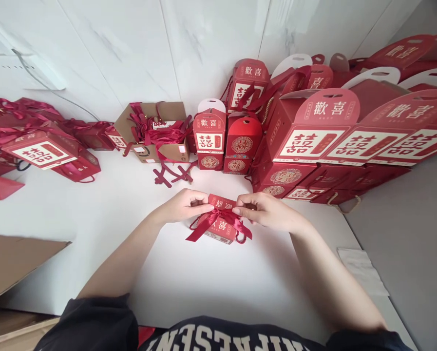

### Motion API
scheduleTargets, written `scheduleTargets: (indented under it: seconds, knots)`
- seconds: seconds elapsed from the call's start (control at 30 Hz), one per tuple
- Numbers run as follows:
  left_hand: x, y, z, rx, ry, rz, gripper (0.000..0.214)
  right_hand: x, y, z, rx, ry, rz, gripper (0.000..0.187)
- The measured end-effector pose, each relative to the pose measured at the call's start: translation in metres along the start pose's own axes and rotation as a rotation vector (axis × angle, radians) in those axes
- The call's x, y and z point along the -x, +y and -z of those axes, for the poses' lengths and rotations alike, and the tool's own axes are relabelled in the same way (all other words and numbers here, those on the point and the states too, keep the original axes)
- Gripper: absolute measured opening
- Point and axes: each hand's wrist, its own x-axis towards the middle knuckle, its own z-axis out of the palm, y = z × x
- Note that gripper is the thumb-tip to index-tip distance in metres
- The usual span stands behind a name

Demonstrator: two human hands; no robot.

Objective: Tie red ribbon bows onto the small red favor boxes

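Bow point(223, 214) (glossy red) pinched between fingers point(205, 208).

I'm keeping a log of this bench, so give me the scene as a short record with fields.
Surface: white table
In work: small red box with a ribbon bow
Left hand: left hand, fingertips at the bow's left side
Right hand: right hand, fingertips at the bow's right side
Behind: open cardboard box holding red ribbons
Far left: red boxes with ribbons
Right: stacked red boxes with handles
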Motion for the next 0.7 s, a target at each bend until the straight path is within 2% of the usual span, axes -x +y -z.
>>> scheduleTargets:
  seconds: [0.23,0.57,0.7]
  knots:
    - [-0.001,-0.003,-0.002,-0.071,0.091,-0.083,0.038,0.0,-0.003,0.001,0.059,-0.003,0.046,0.036]
    - [-0.004,-0.014,0.001,-0.001,0.084,-0.061,0.038,-0.004,0.008,0.005,-0.084,-0.059,0.007,0.038]
    - [-0.003,-0.011,0.004,0.002,0.031,-0.012,0.039,-0.006,0.013,0.006,-0.158,-0.097,-0.016,0.038]
